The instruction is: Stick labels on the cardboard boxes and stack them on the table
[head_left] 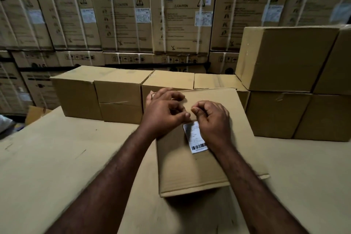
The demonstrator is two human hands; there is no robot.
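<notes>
The cardboard box [201, 167] being labelled is lying on the table [66, 157], and every position below is being given relative to this box. The label [196, 138], a white slip with a barcode at its near end, is lying on the top face, right of centre. Its far end is being covered by the right hand [213, 119]. The left hand [165, 114] is being held over the far left part of the top face, with its thumb reaching toward the label's far edge. The fingers of both hands are being held curled in a narrow posture; whether the label's edge is being pinched or only pressed cannot be told. Just behind the box, a row of plain boxes [121, 91] is standing. To its right a two-tier stack [284, 59] is being formed, and printed washing-machine cartons [180, 15] are standing well behind. The box is being judged light, stiff along its edges and liable to flex across the top panel. A panel edge is projecting at its near right corner, so lifting by the top is being advised against. Hold is best taken with flat palms on opposite side walls. The label is being judged thin and easily creased, and is best smoothed from its middle outward.
</notes>
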